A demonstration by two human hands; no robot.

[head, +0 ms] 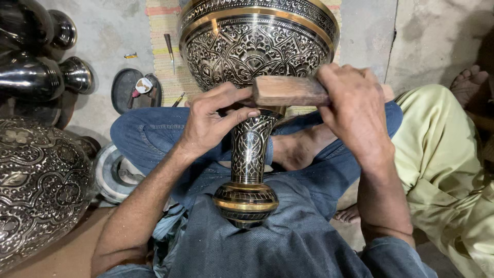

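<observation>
Lying across the person's lap, the engraved black-and-gold vase (249, 149) points its wide bowl away and its foot toward the body. The left hand (211, 121) pinches the vase's neck, fingers curled. The right hand (355, 110) grips a wooden block (288, 91) just above that neck. Left of the vase stands 1 engraved pot (38, 185).

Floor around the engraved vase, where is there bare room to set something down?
Bare concrete floor lies right of the striped mat, above the green-trousered knee. The left is crowded with dark vessels, a black tray and a round tin.
</observation>
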